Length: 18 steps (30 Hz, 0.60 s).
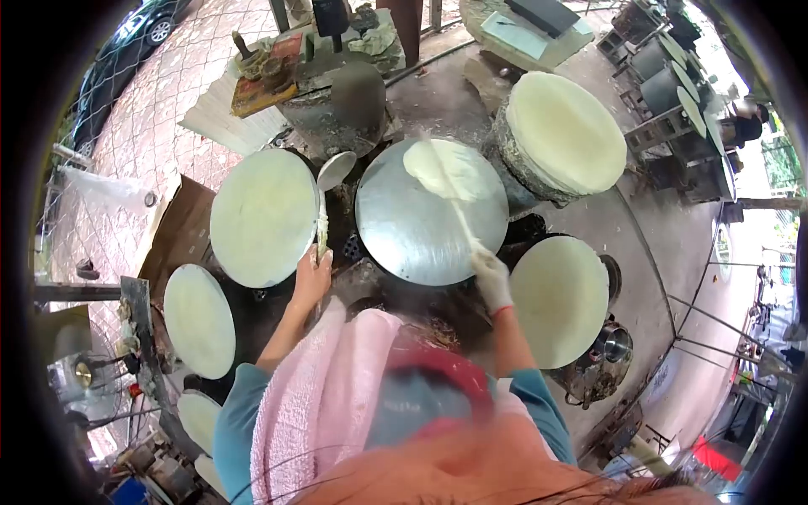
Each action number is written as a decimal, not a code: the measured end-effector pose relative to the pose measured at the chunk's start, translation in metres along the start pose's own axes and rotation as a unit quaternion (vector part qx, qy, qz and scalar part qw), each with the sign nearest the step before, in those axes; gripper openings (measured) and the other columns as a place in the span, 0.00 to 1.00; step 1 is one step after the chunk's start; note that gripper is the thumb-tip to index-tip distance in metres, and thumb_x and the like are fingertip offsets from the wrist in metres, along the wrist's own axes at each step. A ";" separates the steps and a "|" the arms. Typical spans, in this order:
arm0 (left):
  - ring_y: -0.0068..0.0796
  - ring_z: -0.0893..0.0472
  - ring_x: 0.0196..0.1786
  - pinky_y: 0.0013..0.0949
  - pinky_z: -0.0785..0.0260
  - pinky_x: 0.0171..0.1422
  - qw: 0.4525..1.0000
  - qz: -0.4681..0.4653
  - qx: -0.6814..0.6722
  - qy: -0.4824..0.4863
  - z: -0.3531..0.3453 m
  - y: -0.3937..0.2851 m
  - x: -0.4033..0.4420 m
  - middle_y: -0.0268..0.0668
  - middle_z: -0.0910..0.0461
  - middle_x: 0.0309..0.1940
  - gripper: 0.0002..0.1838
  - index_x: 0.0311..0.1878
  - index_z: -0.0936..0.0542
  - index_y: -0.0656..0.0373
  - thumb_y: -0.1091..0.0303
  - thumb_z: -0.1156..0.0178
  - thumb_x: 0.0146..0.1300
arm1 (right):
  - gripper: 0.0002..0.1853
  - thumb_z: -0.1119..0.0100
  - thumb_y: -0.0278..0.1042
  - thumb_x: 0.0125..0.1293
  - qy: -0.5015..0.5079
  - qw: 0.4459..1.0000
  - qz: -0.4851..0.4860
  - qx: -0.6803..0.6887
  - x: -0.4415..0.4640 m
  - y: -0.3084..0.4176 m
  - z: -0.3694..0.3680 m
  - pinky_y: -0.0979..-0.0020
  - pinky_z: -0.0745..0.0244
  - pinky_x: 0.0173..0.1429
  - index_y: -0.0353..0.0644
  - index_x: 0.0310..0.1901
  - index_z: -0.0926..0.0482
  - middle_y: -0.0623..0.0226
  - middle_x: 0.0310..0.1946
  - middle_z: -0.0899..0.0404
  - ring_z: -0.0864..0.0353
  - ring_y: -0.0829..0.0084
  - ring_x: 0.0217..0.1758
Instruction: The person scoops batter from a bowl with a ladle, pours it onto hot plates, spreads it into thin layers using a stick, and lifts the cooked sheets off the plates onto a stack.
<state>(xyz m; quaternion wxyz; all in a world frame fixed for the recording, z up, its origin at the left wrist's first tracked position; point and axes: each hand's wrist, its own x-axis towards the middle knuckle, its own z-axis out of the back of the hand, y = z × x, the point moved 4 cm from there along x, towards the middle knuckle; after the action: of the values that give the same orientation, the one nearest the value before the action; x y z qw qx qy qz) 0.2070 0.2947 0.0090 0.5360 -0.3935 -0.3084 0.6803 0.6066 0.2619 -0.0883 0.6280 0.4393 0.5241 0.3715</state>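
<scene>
Across from me, the worker's bare left hand (pixel 313 276) is wrapped round the handle of a pale, long-handled ladle (pixel 322 215), its bowl toward twelve o'clock. The white-gloved right hand (pixel 491 278) is closed on a thin, pale stick (pixel 461 210), slanting toward eleven o'clock across creamy white batter (pixel 465 172) near twelve o'clock on a round, silvery metal griddle (pixel 408 240).

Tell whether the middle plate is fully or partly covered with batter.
Only partly: white batter lies on the far part of the plate, whose nearer surface is bare.
</scene>
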 end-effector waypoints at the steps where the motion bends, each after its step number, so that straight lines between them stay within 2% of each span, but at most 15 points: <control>1: 0.25 0.33 0.26 0.34 0.37 0.33 1.000 0.004 -0.005 -0.012 0.001 -0.002 -0.003 0.36 0.31 0.20 0.10 0.31 0.29 0.64 0.68 0.47 0.65 | 0.17 0.45 0.32 0.69 -0.039 0.997 0.059 -0.036 0.002 0.005 0.023 0.78 0.31 0.56 0.32 0.55 0.23 0.70 0.44 0.20 0.25 0.80 0.49; 2: 0.25 0.33 0.25 0.33 0.38 0.32 1.000 0.010 -0.019 -0.019 -0.001 0.001 -0.004 0.35 0.31 0.19 0.10 0.31 0.29 0.64 0.68 0.47 0.66 | 0.17 0.45 0.32 0.69 -0.060 0.993 0.100 0.015 0.011 0.003 0.038 0.82 0.30 0.45 0.35 0.56 0.23 0.74 0.39 0.21 0.25 0.84 0.40; 4: 0.24 0.33 0.24 0.32 0.38 0.30 0.998 0.023 -0.042 -0.028 -0.004 -0.001 -0.010 0.34 0.32 0.19 0.10 0.30 0.29 0.63 0.69 0.47 0.66 | 0.16 0.45 0.33 0.70 -0.006 0.999 -0.038 0.035 0.016 0.000 0.029 0.82 0.34 0.33 0.37 0.56 0.22 0.76 0.33 0.22 0.28 0.85 0.31; 5: 0.21 0.35 0.19 0.29 0.41 0.24 0.993 0.076 -0.089 -0.017 -0.013 0.000 -0.017 0.31 0.33 0.17 0.09 0.30 0.30 0.61 0.69 0.47 0.67 | 0.16 0.46 0.33 0.70 0.024 0.995 -0.091 0.028 0.019 -0.003 0.020 0.82 0.36 0.28 0.38 0.56 0.22 0.77 0.30 0.23 0.29 0.86 0.26; 8: 0.18 0.37 0.14 0.26 0.46 0.18 0.986 0.104 -0.133 -0.002 -0.021 -0.016 -0.029 0.28 0.35 0.14 0.08 0.32 0.31 0.59 0.68 0.48 0.68 | 0.15 0.44 0.35 0.69 0.093 0.992 0.070 -0.037 0.037 -0.027 -0.003 0.82 0.39 0.25 0.39 0.54 0.21 0.79 0.26 0.25 0.33 0.87 0.23; 9: 0.17 0.37 0.11 0.25 0.48 0.15 0.982 0.095 -0.160 0.004 -0.023 -0.023 -0.032 0.28 0.35 0.13 0.06 0.36 0.30 0.60 0.68 0.50 0.70 | 0.16 0.43 0.35 0.68 0.091 0.974 0.175 -0.113 0.044 -0.026 0.016 0.82 0.40 0.26 0.39 0.54 0.21 0.79 0.26 0.25 0.33 0.87 0.23; 11: 0.17 0.37 0.11 0.25 0.48 0.15 0.976 0.053 -0.209 0.007 -0.019 -0.047 -0.038 0.28 0.35 0.13 0.07 0.39 0.31 0.61 0.68 0.52 0.71 | 0.17 0.43 0.34 0.67 0.072 0.989 -0.040 -0.126 0.032 0.038 0.041 0.83 0.40 0.27 0.39 0.56 0.21 0.81 0.30 0.25 0.34 0.89 0.25; 12: 0.18 0.37 0.10 0.25 0.48 0.15 0.972 0.032 -0.233 0.007 -0.017 -0.057 -0.042 0.28 0.35 0.13 0.07 0.41 0.31 0.61 0.67 0.52 0.71 | 0.18 0.44 0.34 0.67 0.037 0.997 0.026 -0.061 0.048 0.018 0.065 0.82 0.42 0.24 0.43 0.57 0.21 0.83 0.24 0.28 0.36 0.89 0.22; 14: 0.18 0.37 0.09 0.25 0.47 0.14 0.979 0.007 -0.203 -0.006 -0.020 -0.068 -0.040 0.29 0.35 0.12 0.09 0.43 0.32 0.64 0.67 0.54 0.72 | 0.18 0.46 0.32 0.69 0.078 0.990 -0.106 -0.048 0.056 0.027 0.075 0.80 0.27 0.43 0.32 0.58 0.25 0.74 0.40 0.20 0.23 0.83 0.38; 15: 0.18 0.37 0.09 0.25 0.47 0.14 0.983 0.010 -0.184 -0.009 -0.024 -0.071 -0.036 0.29 0.35 0.12 0.09 0.43 0.32 0.64 0.66 0.54 0.72 | 0.18 0.45 0.33 0.70 0.117 0.968 -0.209 -0.081 0.039 0.067 0.053 0.79 0.28 0.32 0.34 0.57 0.25 0.73 0.39 0.20 0.26 0.84 0.29; 17: 0.18 0.38 0.10 0.25 0.48 0.14 0.987 0.029 -0.157 -0.013 -0.034 -0.069 -0.032 0.30 0.36 0.14 0.09 0.43 0.30 0.63 0.67 0.54 0.72 | 0.13 0.43 0.39 0.69 0.200 0.970 -0.113 -0.082 0.057 0.000 0.038 0.78 0.41 0.19 0.42 0.49 0.21 0.77 0.27 0.27 0.38 0.86 0.16; 18: 0.18 0.39 0.10 0.24 0.48 0.14 0.992 0.026 -0.124 -0.017 -0.036 -0.058 -0.030 0.29 0.36 0.14 0.08 0.41 0.30 0.63 0.67 0.54 0.72 | 0.10 0.41 0.43 0.67 0.186 0.962 -0.201 0.012 0.041 0.019 0.017 0.78 0.50 0.13 0.46 0.42 0.19 0.81 0.17 0.33 0.44 0.86 0.09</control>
<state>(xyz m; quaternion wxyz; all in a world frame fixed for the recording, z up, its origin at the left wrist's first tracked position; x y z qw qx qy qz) 0.2702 0.2795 0.0457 0.4594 -0.4534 -0.3891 0.6572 0.6298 0.3034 -0.0828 0.5762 0.2556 0.7135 0.3060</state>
